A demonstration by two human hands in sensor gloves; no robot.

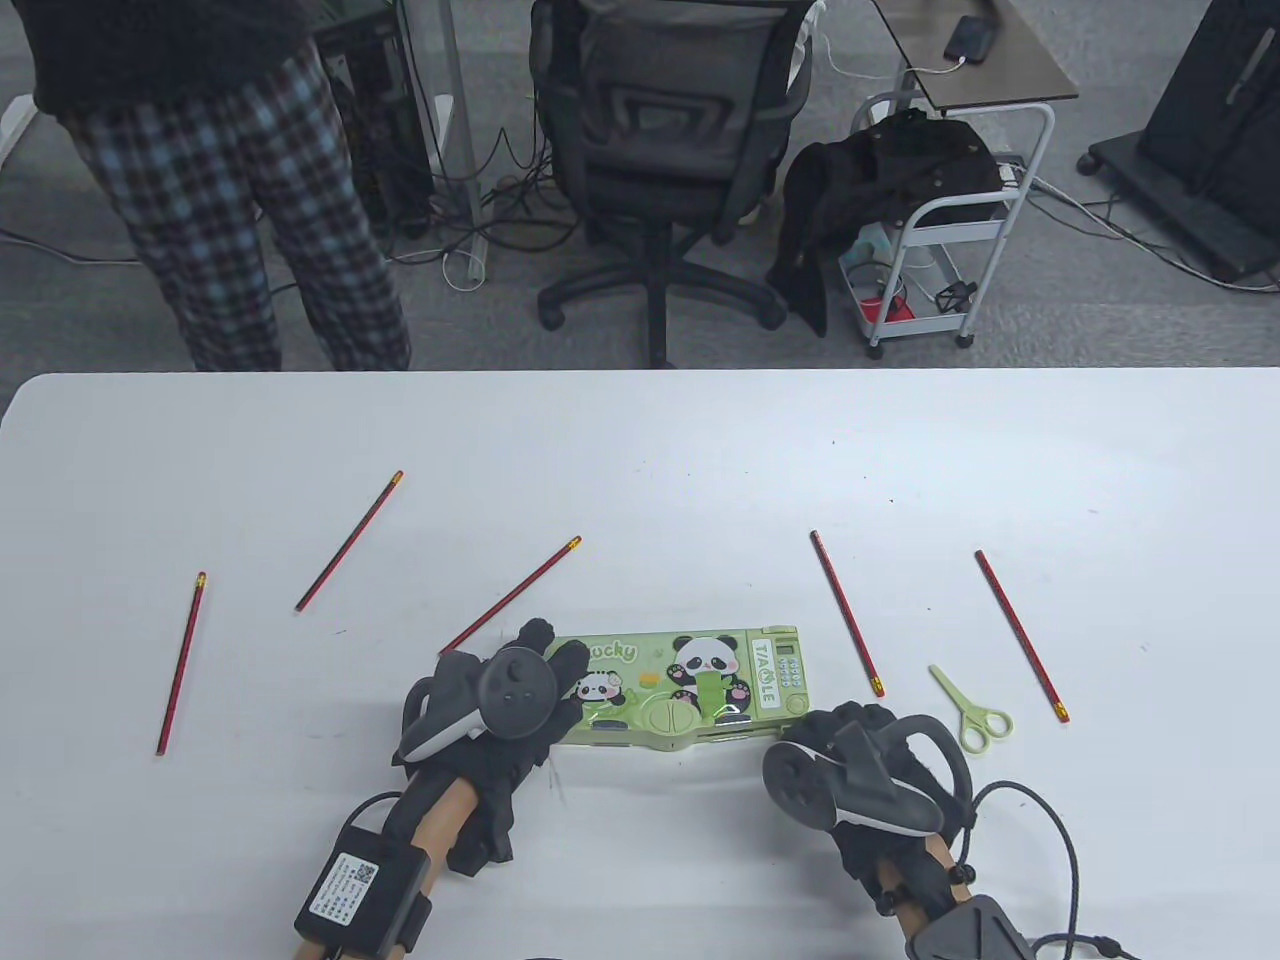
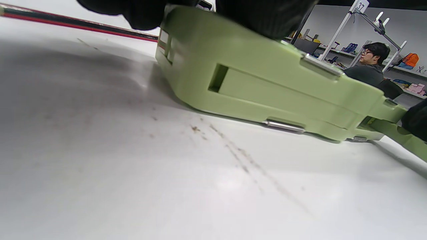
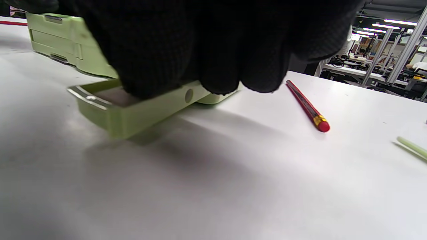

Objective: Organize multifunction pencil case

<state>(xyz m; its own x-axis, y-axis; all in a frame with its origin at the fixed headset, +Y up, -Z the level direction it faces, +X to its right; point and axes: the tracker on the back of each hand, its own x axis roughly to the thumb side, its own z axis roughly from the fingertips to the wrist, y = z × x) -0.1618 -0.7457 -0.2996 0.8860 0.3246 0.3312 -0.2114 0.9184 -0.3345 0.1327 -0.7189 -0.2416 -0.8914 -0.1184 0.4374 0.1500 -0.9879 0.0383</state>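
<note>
Green plastic pencil case (image 1: 690,690), printed with pandas, lies flat on the white desk (image 1: 640,460) near its front edge, long axis running left to right across the table view, between the two gloved hands. Left hand (image 1: 510,700) rests on the case's left end, fingers (image 1: 545,640) extended over the lid; the left wrist view shows them lying on top of the case, pressing rather than curling round it. Right hand (image 1: 860,770) sits at the case's near right corner, where a small drawer (image 3: 116,106) stands pulled out of the front edge; in the right wrist view its fingers (image 3: 213,60) are bunched over that drawer and touch it, though whether they pinch it cannot be told. Five red pencils lie loose and well apart: three to the left, of which one (image 1: 512,595) points at the left hand, and two to the right, the nearer (image 1: 846,612) just beyond the case's right end, the farther (image 1: 1020,636) outside it. Small green scissors (image 1: 972,708) lie just beside the right hand. Judgement: the task is at an early stage, nothing loose yet stowed. The right hand is nearer the open drawer, the scissors and two pencils, all lying to its right and ahead; the left hand serves to steady the case.
</note>
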